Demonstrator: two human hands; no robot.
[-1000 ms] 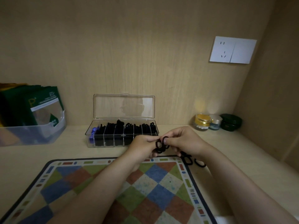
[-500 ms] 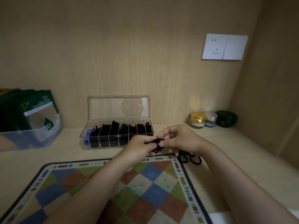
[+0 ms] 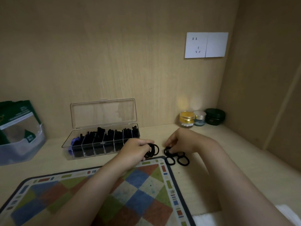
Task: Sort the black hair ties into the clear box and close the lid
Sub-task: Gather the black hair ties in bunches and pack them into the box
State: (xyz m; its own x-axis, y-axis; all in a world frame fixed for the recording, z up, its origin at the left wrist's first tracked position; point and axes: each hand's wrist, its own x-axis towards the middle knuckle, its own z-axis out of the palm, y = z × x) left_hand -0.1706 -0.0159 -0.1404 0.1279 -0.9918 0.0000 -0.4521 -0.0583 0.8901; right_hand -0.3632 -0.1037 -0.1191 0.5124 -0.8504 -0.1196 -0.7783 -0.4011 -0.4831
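Right hand [image 3: 180, 142] off left hand [image 3: 138, 150] — onto loose ties [image 3: 183, 160]

The box [image 3: 104, 113] at eleven o'clock is clear, glossy plastic. The hair ties [image 3: 166, 152] look matt, cloth-covered. The desk [image 3: 228, 152] is smooth, pale wood grain. At one o'clock, the jar lid [image 3: 187, 115] gleams like gold metal.
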